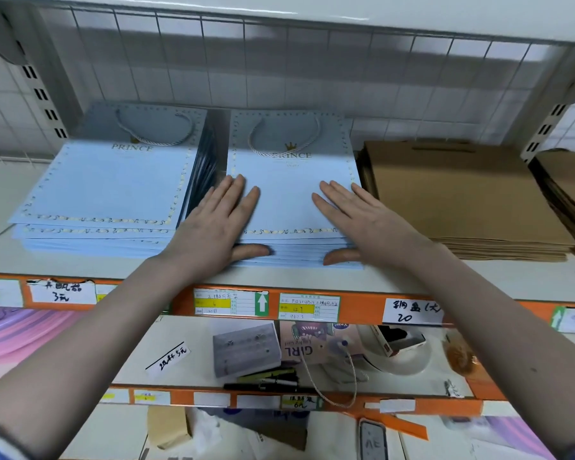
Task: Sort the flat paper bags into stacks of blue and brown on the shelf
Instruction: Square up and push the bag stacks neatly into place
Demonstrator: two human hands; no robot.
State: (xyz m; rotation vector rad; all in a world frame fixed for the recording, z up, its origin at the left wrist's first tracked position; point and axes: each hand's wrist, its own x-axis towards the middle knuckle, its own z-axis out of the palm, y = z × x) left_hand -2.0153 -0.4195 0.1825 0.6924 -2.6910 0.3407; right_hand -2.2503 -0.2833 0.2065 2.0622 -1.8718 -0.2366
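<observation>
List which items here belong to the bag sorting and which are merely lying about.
Part of the job:
- middle blue bag stack, under the left hand and right hand
- left blue bag stack
- brown bag stack
- shelf

Lying about, on the shelf below:
- grey card
- pens
- "GIRL" bag
- phone

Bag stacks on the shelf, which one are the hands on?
The middle blue stack: both the left hand and right hand lie flat on it. The left blue stack and brown stack are untouched.
</observation>
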